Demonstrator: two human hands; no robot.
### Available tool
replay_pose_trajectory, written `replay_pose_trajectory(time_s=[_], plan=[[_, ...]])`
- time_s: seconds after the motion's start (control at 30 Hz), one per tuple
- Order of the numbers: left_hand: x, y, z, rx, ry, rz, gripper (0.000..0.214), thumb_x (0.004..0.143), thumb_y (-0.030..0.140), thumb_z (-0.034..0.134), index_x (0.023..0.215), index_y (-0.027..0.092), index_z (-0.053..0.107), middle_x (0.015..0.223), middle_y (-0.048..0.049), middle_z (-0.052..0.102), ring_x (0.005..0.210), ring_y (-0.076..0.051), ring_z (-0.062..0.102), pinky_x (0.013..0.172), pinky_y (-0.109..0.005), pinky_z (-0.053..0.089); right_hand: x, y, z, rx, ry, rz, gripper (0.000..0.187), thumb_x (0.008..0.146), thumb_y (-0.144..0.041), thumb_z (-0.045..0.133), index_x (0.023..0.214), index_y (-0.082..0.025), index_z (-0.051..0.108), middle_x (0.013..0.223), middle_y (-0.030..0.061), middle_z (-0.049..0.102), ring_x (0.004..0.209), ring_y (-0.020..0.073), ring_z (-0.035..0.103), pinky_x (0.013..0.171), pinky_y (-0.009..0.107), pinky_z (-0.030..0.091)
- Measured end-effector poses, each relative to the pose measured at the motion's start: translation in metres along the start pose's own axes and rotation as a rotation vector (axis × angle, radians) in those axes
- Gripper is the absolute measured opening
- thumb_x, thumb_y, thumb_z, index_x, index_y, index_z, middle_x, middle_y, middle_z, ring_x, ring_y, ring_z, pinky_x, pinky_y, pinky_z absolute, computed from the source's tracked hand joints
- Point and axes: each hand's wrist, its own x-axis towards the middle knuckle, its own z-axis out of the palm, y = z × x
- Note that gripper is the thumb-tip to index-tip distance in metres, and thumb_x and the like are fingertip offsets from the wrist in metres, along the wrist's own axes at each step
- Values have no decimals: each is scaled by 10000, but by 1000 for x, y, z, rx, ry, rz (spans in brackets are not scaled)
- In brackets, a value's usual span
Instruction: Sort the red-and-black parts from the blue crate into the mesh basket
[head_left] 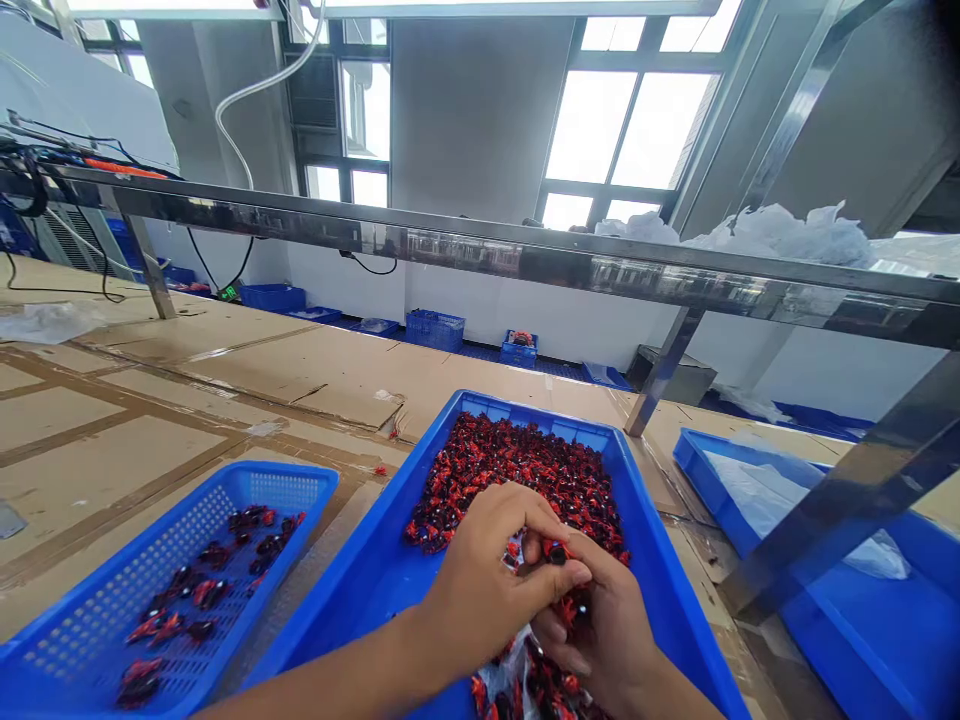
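Both hands meet over a large blue tray (pixel 652 530) that holds a heap of small red-and-black pieces (pixel 517 450). My left hand (pixel 499 560) has its thumb and fingers closed on a small red-and-black piece (pixel 556 552). Cupped below it, my right hand (pixel 611 620) has its fingers curled around several more such pieces, and its fingertips meet the same small piece. Their exact kind is too small to make out. Under the hands lies clear plastic (pixel 514 665) among more pieces at the tray's near end.
A perforated blue basket (pixel 67 635) with scattered red-and-black pieces stands on the left. To the right, beyond a metal post (pixel 825 510), sits a blue tray (pixel 847 620) with plastic sheeting. A metal rail (pixel 480 245) crosses above the cardboard-covered table (pixel 300 380).
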Motion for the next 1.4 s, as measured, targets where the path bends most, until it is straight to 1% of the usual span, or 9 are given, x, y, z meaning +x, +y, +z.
replay_pose_trajectory(time_s=[0.23, 0.4, 0.67, 0.8, 0.9, 1.03, 1.2, 1.3, 1.4], plan=[[0, 4, -1, 0, -60, -119, 322, 775, 391, 752, 1009, 226, 604, 1008, -30, 630, 964, -183, 565, 877, -315, 430, 7, -4, -10, -16, -15, -45, 282, 796, -425, 600, 682, -169, 570, 456, -56, 415, 312, 55, 322, 254, 131, 192], [-10, -8, 7, 94, -101, -308, 375, 969, 447, 411, 1238, 210, 523, 1192, -76, 598, 1106, -197, 535, 947, -335, 403, 20, -25, -29, 99, -144, -173, 205, 834, -314, 566, 681, -179, 559, 561, -53, 398, 367, 57, 291, 246, 137, 192], [-49, -26, 51, 270, -815, -494, 395, 920, 500, 409, 927, 199, 665, 771, -23, 654, 718, -187, 609, 647, -281, 438, 43, -47, -70, 87, -48, -239, 207, 816, -290, 561, 650, -171, 530, 571, -46, 405, 401, 70, 348, 251, 157, 217], [-57, -22, 68, 561, -730, -213, 452, 857, 499, 516, 1150, 167, 608, 1186, -146, 574, 1124, -312, 513, 957, -428, 404, 53, -42, -83, 32, 0, -213, 304, 909, -353, 536, 677, -158, 529, 568, -53, 445, 393, 61, 377, 280, 161, 238], [-52, -25, 74, 728, -752, -116, 612, 776, 567, 595, 1219, 146, 568, 1280, -196, 494, 1207, -391, 430, 1001, -530, 354, 58, -38, -88, -22, 27, -183, 249, 958, -361, 541, 872, -133, 592, 676, -43, 550, 461, 56, 475, 393, 167, 393], [-48, -28, 76, 681, -946, -174, 564, 686, 596, 666, 1066, 180, 633, 1095, -140, 570, 998, -331, 562, 857, -445, 467, 60, -37, -90, -87, 52, -157, 222, 956, -332, 564, 1045, -133, 607, 886, 17, 638, 643, 106, 609, 553, 241, 528], [-47, -24, 75, 561, -913, -353, 358, 840, 533, 507, 1011, 241, 625, 1002, -52, 615, 936, -216, 605, 828, -302, 476, 60, -40, -90, -133, 61, -174, 237, 952, -326, 569, 1093, -139, 601, 967, 39, 646, 729, 134, 637, 618, 281, 555], [-40, -30, 68, 706, -814, -371, 442, 838, 461, 513, 1207, 220, 549, 1249, -112, 533, 1159, -285, 518, 992, -393, 391, 60, -42, -91, -157, 60, -180, 254, 950, -329, 572, 1122, -143, 596, 1023, 54, 644, 792, 155, 647, 670, 315, 563], [-37, -44, 58, 820, -783, -446, 800, 697, 532, 661, 1376, 173, 437, 1400, -208, 401, 1288, -431, 376, 1021, -532, 329, 60, -42, -91, -186, 57, -181, 273, 948, -332, 573, 1149, -148, 590, 1073, 65, 638, 850, 175, 649, 717, 347, 564]])
